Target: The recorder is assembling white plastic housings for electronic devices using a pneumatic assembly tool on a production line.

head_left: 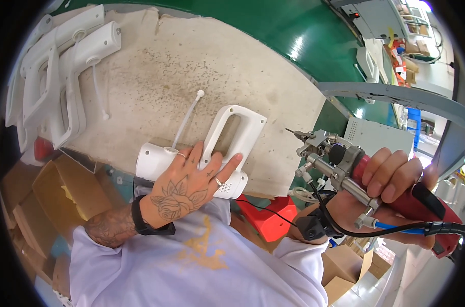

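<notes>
A white plastic housing with a looped handle (250, 128) lies on the worn beige mat (156, 66) in front of me. Over its middle, my left hand (186, 187) holds it down, fingers bent around the base of the handle. From the body a thin white rod with a round tip (189, 117) sticks out toward the far side. Off to the right, my right hand (393, 176) grips a red power screwdriver (358, 169) with metal fittings, a blue air tube and a black cable. Its thin bit points left, apart from the housing.
Several similar white housings (53, 77) are piled at the far left of the mat. Cardboard boxes stand at lower left (63, 189) and lower right (345, 263). A red plastic object (276, 217) sits by the near edge. A grey metal bar (396, 92) curves across the right.
</notes>
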A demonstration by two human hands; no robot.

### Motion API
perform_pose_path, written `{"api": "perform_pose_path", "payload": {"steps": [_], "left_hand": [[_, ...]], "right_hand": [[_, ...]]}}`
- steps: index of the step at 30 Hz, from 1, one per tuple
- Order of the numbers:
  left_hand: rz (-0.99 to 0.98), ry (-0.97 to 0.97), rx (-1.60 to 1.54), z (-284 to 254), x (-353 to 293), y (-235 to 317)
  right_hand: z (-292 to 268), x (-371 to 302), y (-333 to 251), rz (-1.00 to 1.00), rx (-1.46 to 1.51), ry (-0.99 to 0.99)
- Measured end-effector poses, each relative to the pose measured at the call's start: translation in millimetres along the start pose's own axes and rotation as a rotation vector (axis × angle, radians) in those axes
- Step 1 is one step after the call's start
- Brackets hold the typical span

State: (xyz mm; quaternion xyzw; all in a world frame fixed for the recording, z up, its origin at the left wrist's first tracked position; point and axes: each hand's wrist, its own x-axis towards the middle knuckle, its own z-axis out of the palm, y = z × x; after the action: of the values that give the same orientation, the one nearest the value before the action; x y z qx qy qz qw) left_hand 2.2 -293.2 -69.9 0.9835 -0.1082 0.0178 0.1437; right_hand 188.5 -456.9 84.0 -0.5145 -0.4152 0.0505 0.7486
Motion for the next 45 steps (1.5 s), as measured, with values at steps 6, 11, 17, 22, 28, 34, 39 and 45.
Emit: {"api": "perform_pose_path", "payload": {"steps": [6, 11, 17, 22, 28, 34, 39, 45], "left_hand": [[0.012, -0.024, -0.036, -9, 4, 0], [0.013, -0.013, 0.014, -9, -1, 0], [0.001, -0.018, -0.051, -9, -2, -1], [-0.008, -0.06, -0.028, -8, -3, 1], [-0.007, -0.093, -0.034, -6, -5, 0], [0.039, 0.043, -0.032, -5, -3, -3], [0.041, 0.051, -0.036, -4, -3, -4], [0.049, 0.056, -0.028, -5, -3, -4]], "right_hand": [[-4, 3, 4, -0.103, 0.04, -0.109], [15, -1, 0, -0.032, -0.138, 0.188], [22, -5, 3, -0.129, -0.172, 0.243], [13, -6, 10, -0.151, -0.135, 0.19], [18, -8, 10, -0.134, -0.3, 0.224], [18, -10, 6, -0.062, -0.21, 0.251], [14, -8, 9, -0.074, -0.216, 0.239], [6, -5, 9, -0.078, -0.12, 0.137]]}}
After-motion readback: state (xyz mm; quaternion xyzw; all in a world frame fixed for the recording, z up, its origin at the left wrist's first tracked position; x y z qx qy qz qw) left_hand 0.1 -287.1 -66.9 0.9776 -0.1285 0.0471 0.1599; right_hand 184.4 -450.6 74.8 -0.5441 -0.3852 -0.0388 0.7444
